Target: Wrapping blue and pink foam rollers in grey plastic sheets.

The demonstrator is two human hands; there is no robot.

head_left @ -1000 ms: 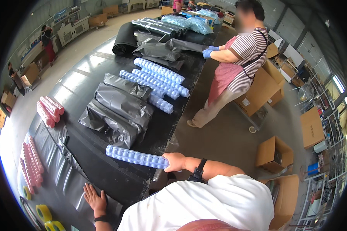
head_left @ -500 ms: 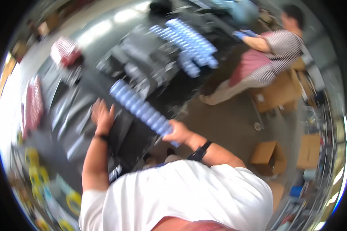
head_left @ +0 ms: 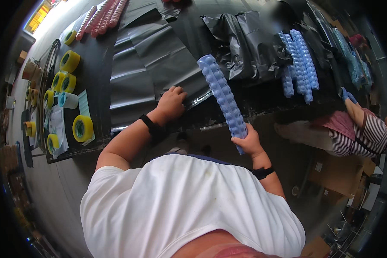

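I have the right hand (head_left: 248, 142) closed around the near end of a bumpy blue roll (head_left: 225, 96); in my view the roll slants across the table's near edge, its far end above the dark surface between the flat bag (head_left: 152, 56) and the packed bags (head_left: 262, 47); the left hand (head_left: 171, 104) rests on the near part of the flat bag, fingers curled, and I cannot tell whether they pinch the film; the flat bag is black and creased, spread over the table (head_left: 96, 69); to the right, the packed bags bulge just beside the roll's far end and limit room on that side; past them lie more blue rolls (head_left: 303, 60), side by side; at the far right a co-worker (head_left: 361, 135) in a striped top stands at the table, a blue glove (head_left: 348, 95) by its edge, with a carton (head_left: 337, 172) nearby; on my left, yellow tape rolls (head_left: 69, 61) crowd the table's end, around a pale blue roll of tape (head_left: 68, 100) and some papers (head_left: 58, 122); pink rolls (head_left: 105, 17) lie beyond the tape, near the far side, well apart from both hands.
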